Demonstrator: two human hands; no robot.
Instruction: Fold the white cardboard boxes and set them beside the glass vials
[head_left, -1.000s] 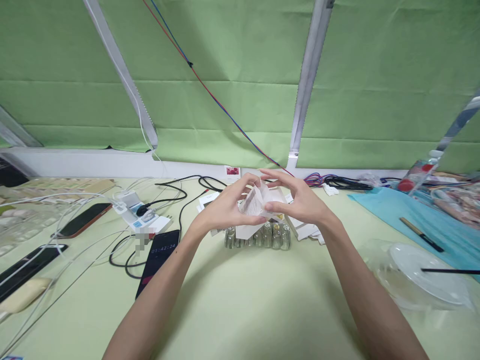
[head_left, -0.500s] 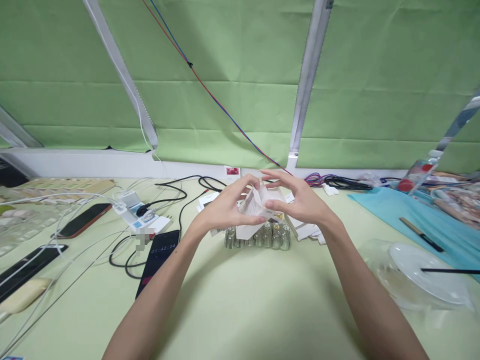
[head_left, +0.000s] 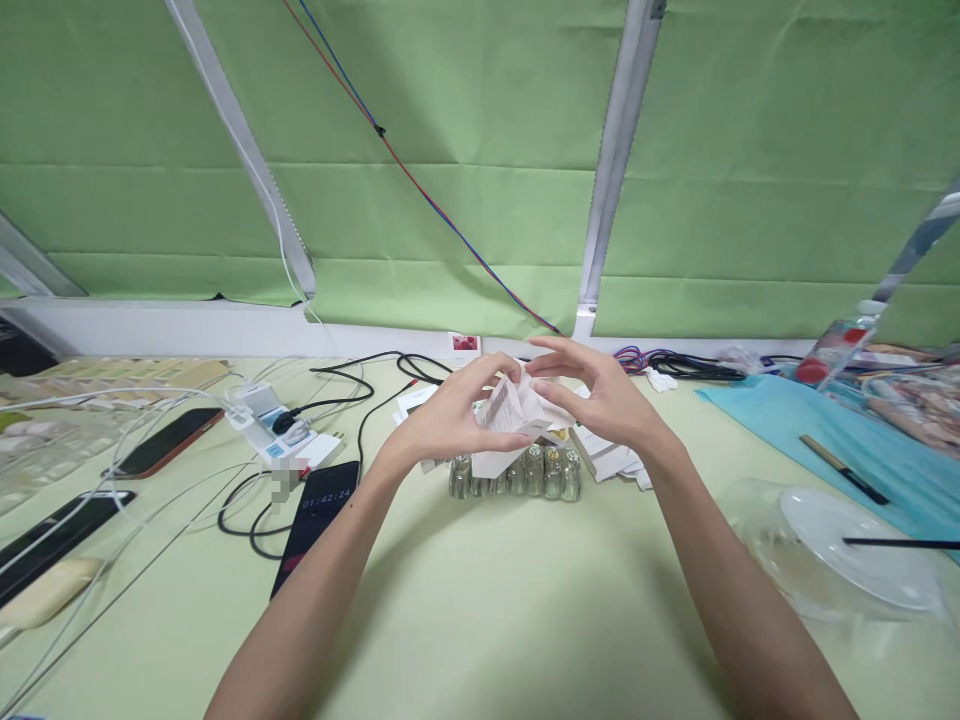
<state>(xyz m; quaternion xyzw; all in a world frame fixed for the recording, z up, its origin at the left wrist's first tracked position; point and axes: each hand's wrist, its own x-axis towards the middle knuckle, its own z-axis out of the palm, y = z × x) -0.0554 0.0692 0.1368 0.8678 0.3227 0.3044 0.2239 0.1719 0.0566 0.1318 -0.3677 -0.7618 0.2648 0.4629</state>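
A small white paper box (head_left: pixel 504 418) with printed text and raised flaps is held in the air at mid-view. My left hand (head_left: pixel 457 405) grips it from the left, thumb below and fingers curled over the far side. From the right, my right hand (head_left: pixel 604 400) pinches at its flaps with thumb and fingertips; the fingertips are partly hidden behind the paper. Just below the box a row of small glass bottles (head_left: pixel 553 475) stands on the table, several of them partly covered by it. White folded cartons (head_left: pixel 609 458) lie beside the bottles, under my right hand.
On the left are a phone showing a timer (head_left: pixel 319 515), two more phones, a power strip (head_left: pixel 281 425) and tangled cables. A lidded plastic tub (head_left: pixel 855 550), a blue cloth (head_left: pixel 795 430), a craft knife (head_left: pixel 844 468) and a bottle (head_left: pixel 838 345) are on the right.
My right thumb has lifted and shifted slightly right, and the box's flaps have tipped a little to the right. My left hand keeps its hold.
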